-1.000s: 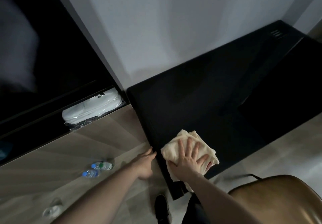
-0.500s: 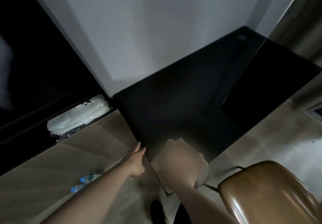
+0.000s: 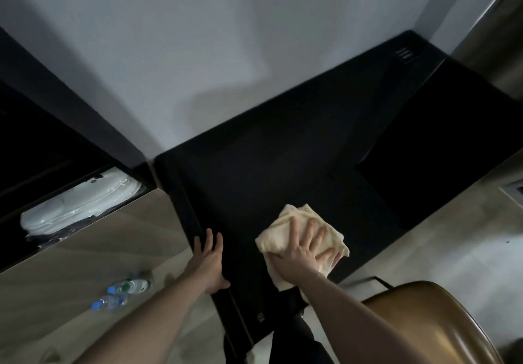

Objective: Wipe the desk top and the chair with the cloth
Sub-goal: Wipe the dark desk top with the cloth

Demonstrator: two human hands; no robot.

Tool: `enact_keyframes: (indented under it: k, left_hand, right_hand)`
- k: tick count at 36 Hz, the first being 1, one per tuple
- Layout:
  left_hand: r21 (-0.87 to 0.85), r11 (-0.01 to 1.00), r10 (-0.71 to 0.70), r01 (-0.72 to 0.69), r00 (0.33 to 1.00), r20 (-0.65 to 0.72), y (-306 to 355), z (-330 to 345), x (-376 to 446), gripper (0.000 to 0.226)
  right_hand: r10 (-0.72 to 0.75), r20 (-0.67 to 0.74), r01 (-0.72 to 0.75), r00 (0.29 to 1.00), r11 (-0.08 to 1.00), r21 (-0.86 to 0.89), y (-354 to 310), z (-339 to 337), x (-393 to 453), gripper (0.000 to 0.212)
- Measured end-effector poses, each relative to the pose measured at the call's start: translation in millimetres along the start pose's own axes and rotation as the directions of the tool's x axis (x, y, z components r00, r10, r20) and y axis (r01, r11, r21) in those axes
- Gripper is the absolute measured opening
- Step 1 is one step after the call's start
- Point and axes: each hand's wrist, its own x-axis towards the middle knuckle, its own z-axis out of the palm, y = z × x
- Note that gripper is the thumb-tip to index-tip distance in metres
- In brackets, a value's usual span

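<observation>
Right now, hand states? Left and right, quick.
Left hand: open, resting on the desk edge, holding nothing.
Right hand: open, fingers spread, pressing the cloth flat on the desk.

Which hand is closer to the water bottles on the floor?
Left. The left hand rests on the desk's left edge, just right of and above the bottles. The right hand presses the cloth farther right, on the desk top.

A hotel-like room: black desk (image 3: 283, 171), wrapped slippers (image 3: 79, 202), water bottles (image 3: 119, 293).
</observation>
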Motion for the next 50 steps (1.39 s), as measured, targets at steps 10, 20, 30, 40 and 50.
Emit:
enact_keyframes:
  k: [10,20,30,40,50]
  left_hand:
    - [0.002,0.997,-0.08,0.081,0.992,-0.093,14,9,2,0.128]
    - [-0.054,0.996,-0.073,0.071,0.997,-0.027,-1,12,14,0.129]
    - [-0.178,0.981,-0.076,0.072,0.997,-0.017,13,7,2,0.117]
    - [-0.186,0.982,0.04,-0.041,0.999,-0.007,47,6,-5,0.114]
    - [-0.316,0.936,-0.172,0.153,0.985,-0.033,119,-14,22,0.134]
  right_hand:
    - [-0.045,0.094,0.047,0.995,0.999,-0.016,10,-38,29,0.117]
    - [0.023,0.237,-0.036,0.971,0.998,0.049,-16,-28,-6,0.113]
    - [0.09,0.213,-0.104,0.973,0.993,0.057,-14,-31,-27,0.086]
    - [0.126,0.303,-0.139,0.945,0.99,0.021,5,-67,2,0.09]
    - [0.089,0.296,-0.076,0.951,0.996,-0.056,51,-136,65,0.099]
